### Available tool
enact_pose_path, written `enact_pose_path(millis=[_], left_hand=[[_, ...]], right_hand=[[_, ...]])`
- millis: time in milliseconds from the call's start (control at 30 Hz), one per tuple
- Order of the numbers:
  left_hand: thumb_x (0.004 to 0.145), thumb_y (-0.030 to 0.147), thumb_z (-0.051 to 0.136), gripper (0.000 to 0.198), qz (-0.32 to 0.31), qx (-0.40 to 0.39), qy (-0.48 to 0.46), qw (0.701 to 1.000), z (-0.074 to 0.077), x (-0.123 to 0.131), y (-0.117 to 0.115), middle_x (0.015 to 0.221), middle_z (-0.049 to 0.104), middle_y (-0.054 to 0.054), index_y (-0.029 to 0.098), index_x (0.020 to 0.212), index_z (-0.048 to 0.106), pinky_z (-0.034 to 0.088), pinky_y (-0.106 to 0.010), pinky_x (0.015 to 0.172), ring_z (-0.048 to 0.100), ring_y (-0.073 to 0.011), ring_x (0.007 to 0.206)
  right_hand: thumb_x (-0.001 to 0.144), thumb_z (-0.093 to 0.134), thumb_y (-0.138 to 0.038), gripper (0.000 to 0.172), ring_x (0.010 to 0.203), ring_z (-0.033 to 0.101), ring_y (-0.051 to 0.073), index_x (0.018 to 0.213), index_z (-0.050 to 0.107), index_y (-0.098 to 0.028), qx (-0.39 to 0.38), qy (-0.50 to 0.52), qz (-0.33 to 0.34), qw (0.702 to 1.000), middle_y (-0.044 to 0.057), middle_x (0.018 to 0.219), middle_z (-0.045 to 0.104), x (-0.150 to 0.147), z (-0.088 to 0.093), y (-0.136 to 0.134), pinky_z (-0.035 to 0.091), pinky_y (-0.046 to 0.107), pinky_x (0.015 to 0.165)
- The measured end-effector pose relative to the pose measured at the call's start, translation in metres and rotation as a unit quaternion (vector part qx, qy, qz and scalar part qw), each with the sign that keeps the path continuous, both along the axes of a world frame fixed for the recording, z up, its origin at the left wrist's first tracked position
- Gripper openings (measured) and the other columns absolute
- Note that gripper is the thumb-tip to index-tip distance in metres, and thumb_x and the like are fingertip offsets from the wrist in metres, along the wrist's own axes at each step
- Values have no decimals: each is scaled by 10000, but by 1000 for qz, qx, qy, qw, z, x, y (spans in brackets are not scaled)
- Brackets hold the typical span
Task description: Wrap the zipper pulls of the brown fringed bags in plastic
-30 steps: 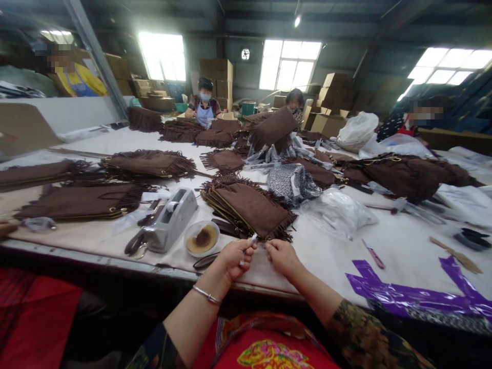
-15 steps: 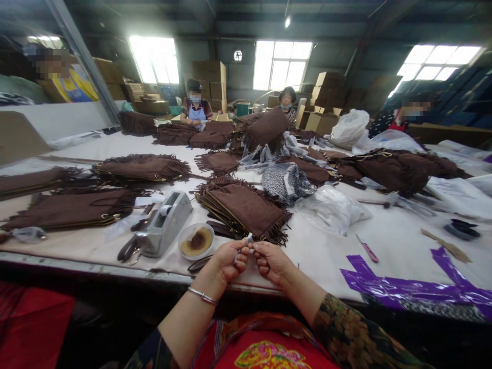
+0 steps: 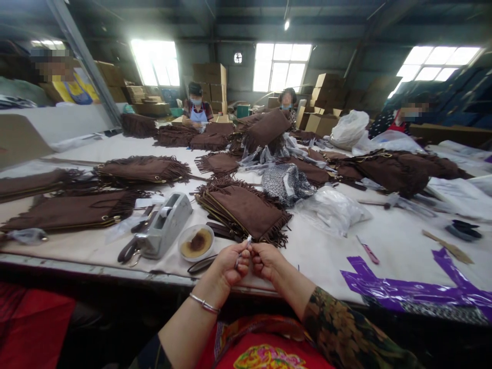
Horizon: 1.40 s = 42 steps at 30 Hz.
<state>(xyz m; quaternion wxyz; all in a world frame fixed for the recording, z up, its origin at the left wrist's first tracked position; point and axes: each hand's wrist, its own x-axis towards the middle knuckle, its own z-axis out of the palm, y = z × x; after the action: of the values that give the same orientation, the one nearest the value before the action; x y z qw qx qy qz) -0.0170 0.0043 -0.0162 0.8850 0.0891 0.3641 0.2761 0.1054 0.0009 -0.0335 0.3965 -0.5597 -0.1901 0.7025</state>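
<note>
My left hand (image 3: pixel 229 265) and my right hand (image 3: pixel 265 259) meet at the near edge of the white table (image 3: pixel 326 256), fingers curled. Both pinch a small pale thing (image 3: pixel 242 248) between them; I cannot make out what it is. Just beyond the hands lies a stack of brown fringed suede bags (image 3: pixel 242 207). A silver bangle sits on my left wrist.
A grey tape dispenser (image 3: pixel 161 226), scissors (image 3: pixel 128 250) and a small dish of brown paste (image 3: pixel 196 242) sit to the left. More brown fringed bags (image 3: pixel 142 169) cover the table. Clear plastic bags (image 3: pixel 332 210), a pink cutter (image 3: pixel 368 251) and purple tape strips (image 3: pixel 403 289) lie to the right. Other people work at the far side.
My two hands have closed together on the small pale thing and drawn slightly nearer to me. Nothing on the table has moved.
</note>
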Motion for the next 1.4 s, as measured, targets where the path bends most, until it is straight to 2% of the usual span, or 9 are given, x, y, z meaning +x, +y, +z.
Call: enact_pose_path(millis=[200, 400, 467, 567, 767, 933, 1100, 1233, 1400], left_hand=[[939, 335, 429, 257, 40, 230, 268, 935, -7, 10, -13, 533, 436, 54, 165, 764, 511, 195, -184, 371, 275, -55, 357], [935, 285, 404, 297, 34, 530, 549, 646, -19, 10, -23, 639, 563, -33, 184, 689, 537, 341, -269, 604, 519, -151, 614], [943, 276, 373, 297, 39, 557, 566, 606, -20, 11, -25, 704, 597, -54, 185, 724, 552, 343, -279, 630, 534, -165, 656], [928, 286, 404, 303, 56, 529, 536, 656, -18, 16, -27, 663, 580, -44, 186, 676, 538, 340, -268, 603, 520, -156, 627], [923, 325, 444, 268, 90, 198, 178, 960, -3, 22, -20, 496, 411, 67, 192, 692, 441, 177, -182, 369, 256, -51, 331], [937, 265, 469, 199, 63, -9, -28, 998, 5, 13, -15, 529, 385, 92, 156, 770, 466, 175, -98, 362, 259, 3, 327], [852, 412, 591, 277, 19, 114, 77, 990, -7, 4, -21, 586, 489, 45, 153, 785, 522, 282, -138, 383, 392, -38, 390], [842, 476, 549, 320, 9, 280, 268, 922, -6, -6, -17, 645, 562, 3, 157, 817, 565, 355, -199, 449, 464, -87, 459], [867, 376, 517, 235, -19, 538, 550, 639, 10, -11, -13, 749, 642, -62, 176, 817, 631, 408, -286, 662, 595, -184, 713]], right_hand=[[774, 653, -296, 224, 330, 243, 11, 657, 536, -143, -18, -9, 52, 998, -63, 504, 468, 11, 0, -8, 121, 138, 315], [717, 728, -367, 258, 422, 437, 48, 803, 594, -165, 89, -13, -72, 993, -52, 586, 549, 9, -6, -27, 292, 154, 356], [666, 782, -373, 315, 566, 560, 84, 842, 640, -154, 142, 54, -97, 984, -9, 712, 647, 1, -8, -26, 433, 187, 469], [661, 805, -336, 267, 673, 611, 116, 777, 648, -153, 162, 133, -126, 969, 1, 723, 678, -10, -9, -20, 497, 211, 595], [862, 618, -402, 233, 311, 302, 73, 900, 643, -174, 40, 282, -48, 957, -95, 385, 404, -13, -9, -11, 251, 182, 319], [857, 615, -388, 244, 441, 430, 58, 914, 638, -153, 37, 386, -5, 922, 24, 737, 660, -10, -9, -6, 306, 167, 388], [791, 670, -398, 279, 438, 447, 97, 917, 640, -150, 82, 272, 50, 957, -46, 531, 524, 2, 1, -24, 384, 227, 442], [665, 752, -310, 331, 606, 586, 127, 923, 616, -154, 125, -3, -43, 991, 18, 744, 646, 25, -4, -42, 434, 227, 508], [690, 641, -307, 527, 459, 456, 101, 1189, 562, -161, 168, -231, -29, 958, -53, 616, 560, 45, -12, -31, 315, 205, 397]])
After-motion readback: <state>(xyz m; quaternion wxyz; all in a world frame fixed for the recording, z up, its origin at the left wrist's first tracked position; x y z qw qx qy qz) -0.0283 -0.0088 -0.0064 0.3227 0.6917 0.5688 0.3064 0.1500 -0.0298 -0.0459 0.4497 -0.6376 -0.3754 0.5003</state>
